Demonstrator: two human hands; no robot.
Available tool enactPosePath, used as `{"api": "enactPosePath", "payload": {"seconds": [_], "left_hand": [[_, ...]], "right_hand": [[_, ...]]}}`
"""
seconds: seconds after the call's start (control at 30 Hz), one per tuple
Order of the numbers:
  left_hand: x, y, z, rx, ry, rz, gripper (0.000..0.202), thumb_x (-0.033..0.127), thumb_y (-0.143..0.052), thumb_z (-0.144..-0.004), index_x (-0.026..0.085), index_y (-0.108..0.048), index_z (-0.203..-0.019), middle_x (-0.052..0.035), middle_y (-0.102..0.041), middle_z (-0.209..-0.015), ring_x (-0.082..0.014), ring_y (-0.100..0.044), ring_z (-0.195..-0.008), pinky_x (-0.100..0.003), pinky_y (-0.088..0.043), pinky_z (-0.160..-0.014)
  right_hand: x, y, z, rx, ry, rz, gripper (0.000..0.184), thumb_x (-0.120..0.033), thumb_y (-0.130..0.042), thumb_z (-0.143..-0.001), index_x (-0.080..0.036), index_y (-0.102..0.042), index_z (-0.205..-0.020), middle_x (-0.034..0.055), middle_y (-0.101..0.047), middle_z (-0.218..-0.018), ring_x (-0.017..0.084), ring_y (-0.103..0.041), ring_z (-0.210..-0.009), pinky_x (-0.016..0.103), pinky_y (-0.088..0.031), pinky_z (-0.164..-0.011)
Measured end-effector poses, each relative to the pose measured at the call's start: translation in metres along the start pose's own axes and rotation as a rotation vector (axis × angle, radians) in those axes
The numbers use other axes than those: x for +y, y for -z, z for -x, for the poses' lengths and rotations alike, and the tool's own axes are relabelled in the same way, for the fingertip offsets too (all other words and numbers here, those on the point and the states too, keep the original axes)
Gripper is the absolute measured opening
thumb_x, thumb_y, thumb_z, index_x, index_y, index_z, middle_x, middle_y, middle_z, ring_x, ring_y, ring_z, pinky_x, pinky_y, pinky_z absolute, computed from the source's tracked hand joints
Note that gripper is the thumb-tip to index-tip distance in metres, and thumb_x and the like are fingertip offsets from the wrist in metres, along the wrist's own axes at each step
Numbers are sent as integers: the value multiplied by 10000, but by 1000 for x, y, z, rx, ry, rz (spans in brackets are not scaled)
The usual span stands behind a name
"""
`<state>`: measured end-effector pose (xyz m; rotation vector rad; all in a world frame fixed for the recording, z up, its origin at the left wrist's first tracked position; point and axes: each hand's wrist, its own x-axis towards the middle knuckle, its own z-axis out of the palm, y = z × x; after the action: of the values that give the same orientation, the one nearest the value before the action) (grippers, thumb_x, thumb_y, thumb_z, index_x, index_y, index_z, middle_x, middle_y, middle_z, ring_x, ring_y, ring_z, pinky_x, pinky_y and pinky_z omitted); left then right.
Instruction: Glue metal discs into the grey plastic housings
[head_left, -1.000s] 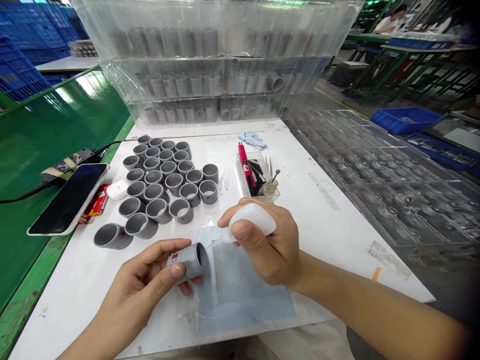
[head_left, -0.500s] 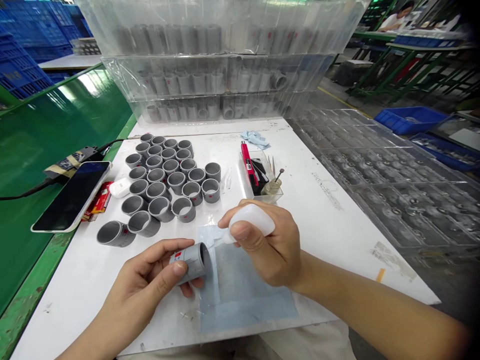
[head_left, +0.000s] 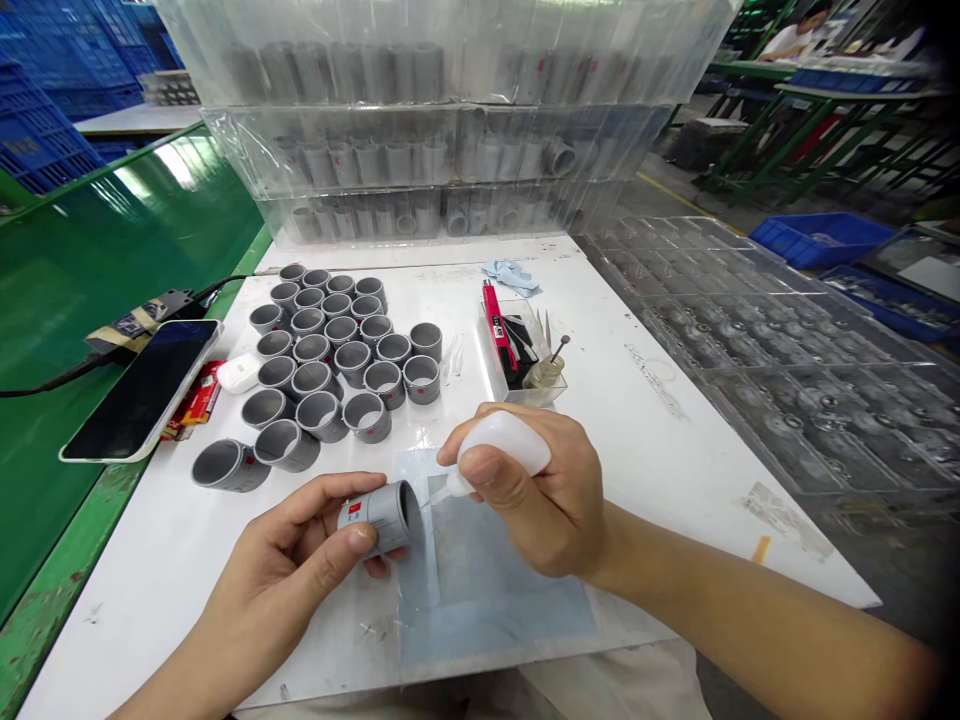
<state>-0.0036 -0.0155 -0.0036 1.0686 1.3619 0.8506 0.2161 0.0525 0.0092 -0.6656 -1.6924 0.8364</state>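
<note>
While the left hand (head_left: 296,565) grips a grey ring (head_left: 381,520) on its side near the blue sheet's (head_left: 510,625) left edge, here's the right hand (head_left: 551,495) wrapped around a white squeeze bottle (head_left: 506,445), its thin tip (head_left: 442,494) right by the ring's open mouth! Light, even pressure looks wise now, with a firm hold and careful aim

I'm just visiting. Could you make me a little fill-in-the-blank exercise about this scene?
1. The hand holding the white bottle is the person's ____ one.
2. The small square mark on the gray tube in the left hand is ____.
3. In the picture, the phone lies to the ____ of the tubes on the table.
4. The crumpled sheet is light ____.

Missing words: right; red; left; blue.
</note>
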Motion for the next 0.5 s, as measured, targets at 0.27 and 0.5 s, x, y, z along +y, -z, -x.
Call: {"api": "enactPosePath", "payload": {"seconds": [0.27, 0.5], "left_hand": [[-2, -1, 1, 54, -4, -10, 396, 498, -786, -839, 290, -735, -1171, -1, -795, -764, -183, -715, -754, -237, -570, -761], [1, -8, 3, 121, -62, -29, 338, 366, -860, -753, 350, -811, -1087, -7, -780, -1149, -210, -731, -943, -214, -592, -767]], "right_hand": [[-3, -1, 1, -11, -75, -106, 441, -403, -590, -1010, -162, -642, -645, -14, -524, -532, 90, -480, -464, 258, -365, -432], [3, 0, -1, 84, -163, -132, 565, -467, -590, -1004, -184, -445, -536, -13, -505, -567, 84, -474, -507, 245, -388, -444]]}}
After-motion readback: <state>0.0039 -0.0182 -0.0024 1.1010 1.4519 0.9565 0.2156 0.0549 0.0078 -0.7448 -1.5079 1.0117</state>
